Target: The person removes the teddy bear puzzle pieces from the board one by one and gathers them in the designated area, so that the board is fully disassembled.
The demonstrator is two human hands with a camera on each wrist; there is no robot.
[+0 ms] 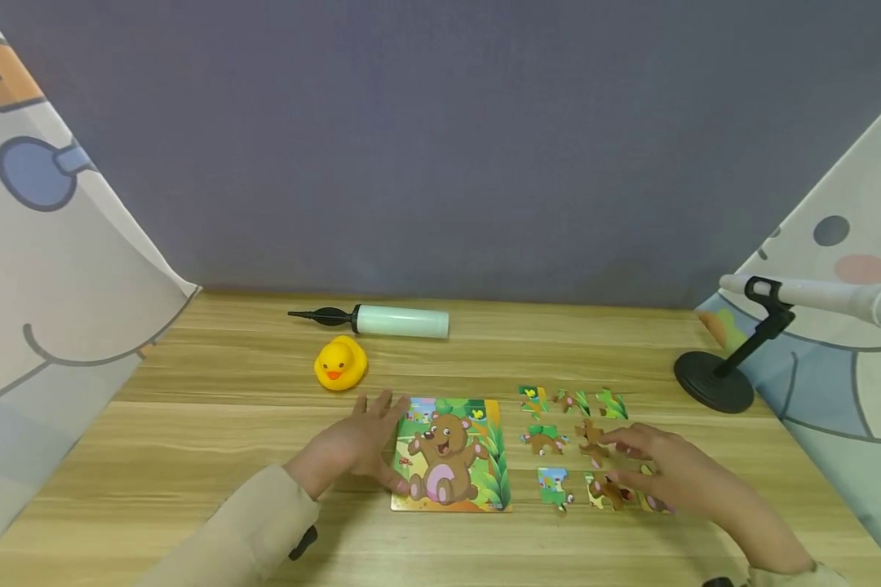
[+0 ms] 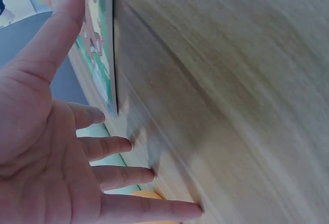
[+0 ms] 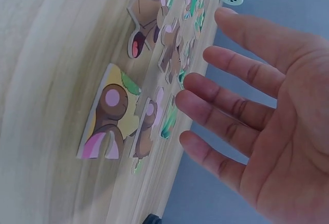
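My left hand (image 1: 356, 447) has its fingers spread beside a square picture board (image 1: 446, 456) showing a brown bear. Its thumb lies at the board's lower left edge, while the other fingertips reach down to the wood in the left wrist view. To the right of the board, several loose jigsaw pieces (image 1: 554, 487) lie in rough rows, picture side up. Over the right end of these rows hovers my right hand (image 1: 664, 469), fingers loosely extended and holding nothing. It partly hides a bear-patterned piece (image 3: 108, 113) at the lower right corner.
A yellow rubber duck (image 1: 341, 364) sits behind my left hand. Farther back lies a hand pump (image 1: 402, 321) with a black nozzle. At the right rear stands a black round-based stand (image 1: 714, 381) with a white tube. A grey panel (image 1: 440, 147) closes the wooden table's back.
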